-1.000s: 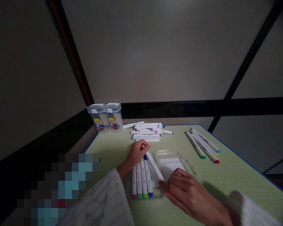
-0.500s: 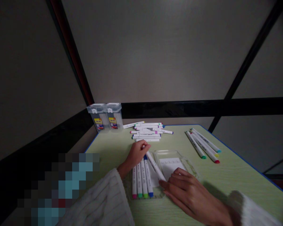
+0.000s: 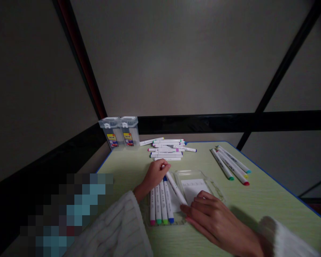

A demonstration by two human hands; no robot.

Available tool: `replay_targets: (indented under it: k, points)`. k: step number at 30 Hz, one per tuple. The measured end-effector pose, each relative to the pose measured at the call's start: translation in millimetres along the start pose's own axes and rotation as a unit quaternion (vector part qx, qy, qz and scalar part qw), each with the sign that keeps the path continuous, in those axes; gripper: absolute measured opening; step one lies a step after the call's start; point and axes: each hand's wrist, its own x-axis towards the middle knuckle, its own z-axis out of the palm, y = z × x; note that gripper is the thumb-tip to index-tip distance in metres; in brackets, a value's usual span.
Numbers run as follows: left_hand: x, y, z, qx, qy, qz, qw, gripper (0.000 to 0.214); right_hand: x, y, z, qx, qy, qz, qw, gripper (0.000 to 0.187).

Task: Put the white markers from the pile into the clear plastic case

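A white marker slants between my two hands, above an opened clear plastic case. My left hand pinches its far end. My right hand has its fingertips closed on the near end, so the cap there is covered. In the left half of the case lie several white markers side by side, their near caps pink, green, light green and blue. White paper shows in the case's other half.
Loose white markers are heaped at the table's back. More markers lie at the right. Two lidded clear boxes stand at the back left corner. A wall rises behind the green table.
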Motion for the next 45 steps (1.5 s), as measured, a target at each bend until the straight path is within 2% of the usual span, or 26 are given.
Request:
replay_targets:
  k: [32, 45]
  points:
    - [0.2, -2.0, 0.6, 0.011, -0.004, 0.005, 1.000, 0.014, -1.6, 0.7, 2.1, 0.005, 0.000, 0.001, 1.000, 0.026]
    - [1.8, -7.1, 1.0, 0.062, 0.044, 0.043, 0.996, 0.004, -2.2, 0.6, 2.3, 0.009, -0.011, 0.005, 1.000, 0.028]
